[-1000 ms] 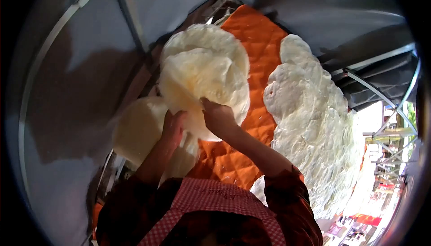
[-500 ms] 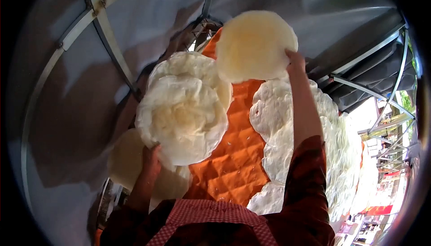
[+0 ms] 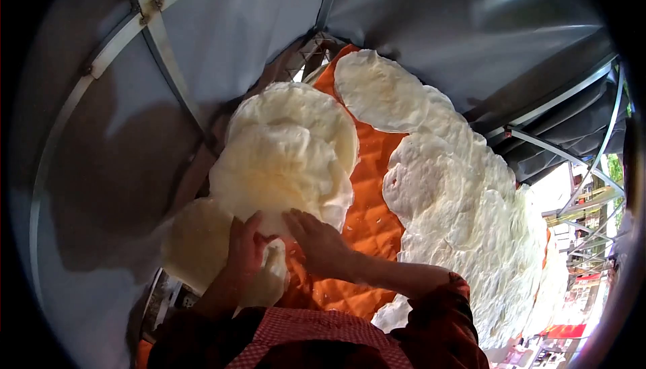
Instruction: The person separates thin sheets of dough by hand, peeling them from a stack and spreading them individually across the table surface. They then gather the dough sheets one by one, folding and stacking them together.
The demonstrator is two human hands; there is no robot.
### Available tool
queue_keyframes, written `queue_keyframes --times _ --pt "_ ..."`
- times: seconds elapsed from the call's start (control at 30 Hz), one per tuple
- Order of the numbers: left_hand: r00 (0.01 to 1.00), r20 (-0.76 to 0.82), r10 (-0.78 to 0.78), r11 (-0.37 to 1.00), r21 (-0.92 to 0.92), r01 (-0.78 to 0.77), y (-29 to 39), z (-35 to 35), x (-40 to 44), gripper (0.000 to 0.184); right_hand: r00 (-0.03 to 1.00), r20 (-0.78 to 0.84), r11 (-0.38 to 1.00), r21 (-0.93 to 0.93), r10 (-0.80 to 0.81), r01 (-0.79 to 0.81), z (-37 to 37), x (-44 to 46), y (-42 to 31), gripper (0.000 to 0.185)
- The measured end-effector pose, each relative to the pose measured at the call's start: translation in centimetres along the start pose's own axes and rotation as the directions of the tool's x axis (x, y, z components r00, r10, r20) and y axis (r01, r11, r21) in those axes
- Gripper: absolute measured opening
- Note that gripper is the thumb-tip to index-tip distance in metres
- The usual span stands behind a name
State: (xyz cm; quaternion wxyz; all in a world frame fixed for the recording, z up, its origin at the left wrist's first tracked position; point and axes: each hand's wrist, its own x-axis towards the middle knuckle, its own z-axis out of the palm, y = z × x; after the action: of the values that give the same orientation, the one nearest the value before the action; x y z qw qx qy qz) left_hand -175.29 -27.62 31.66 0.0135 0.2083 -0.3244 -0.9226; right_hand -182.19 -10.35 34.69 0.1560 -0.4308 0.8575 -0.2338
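A pile of thin round flatbreads (image 3: 279,163) lies on the left part of the orange cloth (image 3: 373,167). At the near edge of the top flatbread, my left hand (image 3: 245,244) has its fingers closed on the rim. Just to its right, my right hand (image 3: 316,238) pinches the same rim from above. The dough edge between the two hands is partly covered by my fingers. Another flatbread (image 3: 195,241) spreads out to the left of my left forearm, and a folded-looking piece (image 3: 269,278) shows below my hands.
Overlapping flatbreads (image 3: 464,227) cover the right side of the cloth, with one round (image 3: 380,89) at the far end. Grey tarpaulin (image 3: 431,19) on metal bars (image 3: 161,52) closes in the left and far sides.
My right hand has let go of the flatbread it held up; that round now lies at the far end. The hand has come back left, beside my left hand.
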Motion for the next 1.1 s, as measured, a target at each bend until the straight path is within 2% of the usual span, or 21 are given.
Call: queue_keyframes --times 0.07,0.1,0.13,0.17,0.2,0.23,0.27,0.3,0.37,0.43,0.47,0.53,0.57,0.6,0.63,0.7,0.77,0.83,0.93,1.03,1.1 --pt "0.977 0.205 0.053 0.990 -0.140 -0.025 -0.2 1.0 0.7 0.045 0.987 -0.144 0.991 -0.099 0.072 -0.087 -0.4 1.3 2.3 0.039" --pt "0.977 0.194 0.088 0.996 -0.052 -0.079 -0.6 1.5 0.8 0.046 0.981 -0.165 0.966 -0.221 0.100 -0.136 -2.9 2.9 4.2 0.030" --pt "0.975 0.183 0.126 0.990 0.036 -0.134 -1.1 1.9 0.7 0.048 0.964 -0.243 0.985 -0.100 0.111 -0.138 -6.7 4.5 5.1 0.020" --pt "0.971 0.171 0.165 0.974 0.128 -0.188 -1.5 1.9 0.6 0.049 0.934 -0.357 0.991 -0.133 -0.015 -0.034 -9.5 5.6 7.9 0.017" --pt "0.969 0.170 0.178 0.944 0.247 -0.217 -1.9 1.7 0.3 0.055 0.883 -0.460 0.996 0.057 0.093 -0.076 -13.2 6.7 8.2 0.011" --pt "0.971 0.168 0.173 0.929 0.298 -0.217 -2.6 0.5 0.2 0.054 0.882 -0.461 0.939 0.337 0.097 0.073 -17.1 7.0 8.9 0.006" --pt "0.973 0.163 0.163 0.913 0.349 -0.211 -3.4 -1.4 0.1 0.053 0.812 -0.516 0.945 0.301 0.273 -0.126 -21.0 7.3 6.2 0.007" --pt "0.976 0.159 0.151 0.894 0.399 -0.203 -3.8 -2.9 -0.2 0.053 0.788 -0.567 0.964 0.233 0.239 -0.125 -23.5 7.6 8.9 0.010" --pt "0.991 0.062 0.115 0.898 0.421 -0.130 -3.7 -4.6 -1.1 0.049 0.631 -0.636 0.819 0.574 0.444 0.002 -25.5 8.5 8.1 0.010" --pt "0.994 -0.015 0.104 0.905 0.416 -0.088 -4.2 -6.1 -2.0 0.047 0.537 -0.658 0.712 0.687 0.527 0.144 -25.0 9.9 11.1 0.010" --pt "0.991 0.011 0.134 0.875 0.468 -0.123 -4.6 -7.1 -2.0 0.044 0.491 -0.650 0.644 0.735 0.580 0.213 -23.9 10.5 13.5 0.010" --pt "0.995 0.002 0.097 0.892 0.444 -0.088 -4.7 -7.5 -2.7 0.044 0.535 -0.422 0.593 0.781 0.732 -0.196 -20.8 11.6 22.0 0.012" --pt "0.996 0.007 0.085 0.898 0.433 -0.080 -4.6 -7.5 -2.7 0.043 0.644 -0.257 0.276 0.958 0.720 0.074 -17.1 12.2 24.1 0.016" --pt "0.996 0.007 0.089 0.890 0.449 -0.083 -4.8 -7.7 -2.8 0.041 0.507 -0.057 0.148 0.979 0.860 -0.140 -13.8 12.9 24.1 0.021" --pt "0.996 -0.008 0.089 0.892 0.445 -0.076 -4.8 -7.8 -3.1 0.040 0.652 -0.163 0.445 0.846 0.740 -0.293 -9.1 12.1 30.0 0.039" --pt "0.994 -0.031 0.100 0.899 0.431 -0.077 -4.8 -7.9 -3.2 0.037 0.593 -0.698 0.903 0.408 0.402 -0.133 -2.8 9.8 27.9 0.059" --pt "0.990 -0.139 0.039 0.889 0.456 0.029 -4.3 -8.0 -3.5 0.036 0.516 -0.408 0.638 0.261 0.753 -0.725 -0.8 7.4 25.9 0.063" --pt "0.984 -0.177 0.017 0.890 0.452 0.066 -4.3 -8.6 -3.5 0.033 0.406 -0.461 0.611 0.522 0.789 -0.595 3.1 7.2 29.0 0.036" --pt "0.993 -0.121 0.004 0.906 0.420 0.047 -5.1 -9.5 -3.6 0.031 0.469 0.124 0.075 0.921 0.874 -0.382 1.2 6.6 23.4 0.031" --pt "0.999 -0.048 0.018 0.926 0.378 0.002 -5.6 -8.8 -3.4 0.034 0.644 0.199 -0.026 0.963 0.738 -0.268 1.2 6.2 23.4 0.026" --pt "0.999 -0.022 0.034 0.931 0.366 -0.024 -4.8 -7.0 -3.9 0.033 0.625 0.012 0.218 0.931 0.780 -0.291 -2.4 7.1 19.6 0.018"
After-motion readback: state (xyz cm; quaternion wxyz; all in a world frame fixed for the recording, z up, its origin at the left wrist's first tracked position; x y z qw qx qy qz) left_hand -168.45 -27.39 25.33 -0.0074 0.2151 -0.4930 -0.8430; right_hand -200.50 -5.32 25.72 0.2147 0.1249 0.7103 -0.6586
